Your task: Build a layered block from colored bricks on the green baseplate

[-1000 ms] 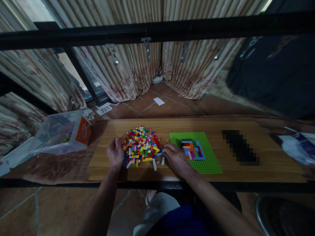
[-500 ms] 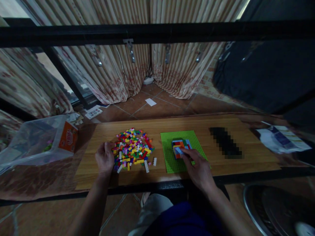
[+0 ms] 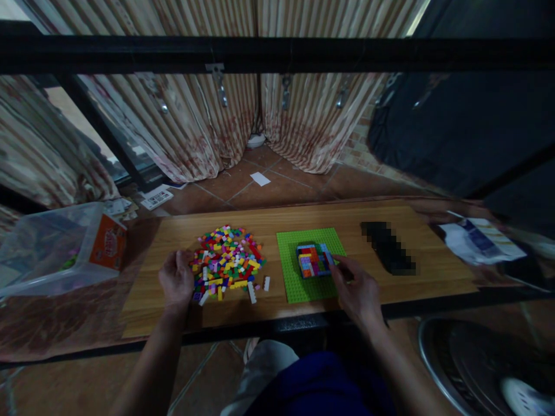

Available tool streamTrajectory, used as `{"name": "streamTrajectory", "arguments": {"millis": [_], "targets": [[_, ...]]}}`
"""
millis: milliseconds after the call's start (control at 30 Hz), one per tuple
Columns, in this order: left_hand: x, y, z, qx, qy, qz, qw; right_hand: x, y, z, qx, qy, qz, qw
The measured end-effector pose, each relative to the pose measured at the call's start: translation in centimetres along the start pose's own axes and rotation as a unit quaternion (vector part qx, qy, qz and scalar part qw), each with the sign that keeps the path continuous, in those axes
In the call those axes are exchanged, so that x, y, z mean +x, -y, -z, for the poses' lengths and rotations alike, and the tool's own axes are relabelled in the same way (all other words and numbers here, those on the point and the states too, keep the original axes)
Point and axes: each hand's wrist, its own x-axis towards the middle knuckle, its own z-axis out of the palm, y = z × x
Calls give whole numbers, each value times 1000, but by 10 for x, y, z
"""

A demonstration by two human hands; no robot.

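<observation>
My left hand (image 3: pixel 177 278) rests at the left edge of a pile of loose toy bricks (image 3: pixel 229 260), fingers curled in. Whatever it may hold is hidden. A low rectangular block of joined bricks (image 3: pixel 313 261), with red, orange, blue, green and purple on top, sits on a green baseplate (image 3: pixel 288 289). At the block's right edge is my right hand (image 3: pixel 359 289), its thumb and fingers drawn together in a pinch. The fingertips are at or against the block's side, and any small brick between them cannot be made out.
A clear plastic bin (image 3: pixel 52 254) with an orange label stands left of the wooden board (image 3: pixel 147 294). A dark, pixelated object (image 3: pixel 390 248) lies right of the baseplate. Farther right is a white and blue packet (image 3: pixel 481 242). A black bar (image 3: pixel 277 55) crosses beyond the board.
My right hand has moved from above the block to its right edge, uncovering the block's top. The light blue brick it pinched no longer shows over the block. My left hand stays by the pile.
</observation>
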Motion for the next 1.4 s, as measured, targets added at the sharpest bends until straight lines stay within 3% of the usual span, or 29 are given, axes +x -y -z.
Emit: {"name": "streamTrajectory", "arguments": {"millis": [367,800,1400], "targets": [[-1,3,-1,-6,1,-21,1000,21,27,-50,-109,10,130,985],[-2,-1,-1,-9,2,-10,1000,19,24,-55,-182,7,144,973],[-2,6,-2,-5,4,-15,1000,19,27,-63,-199,-28,165,965]]}}
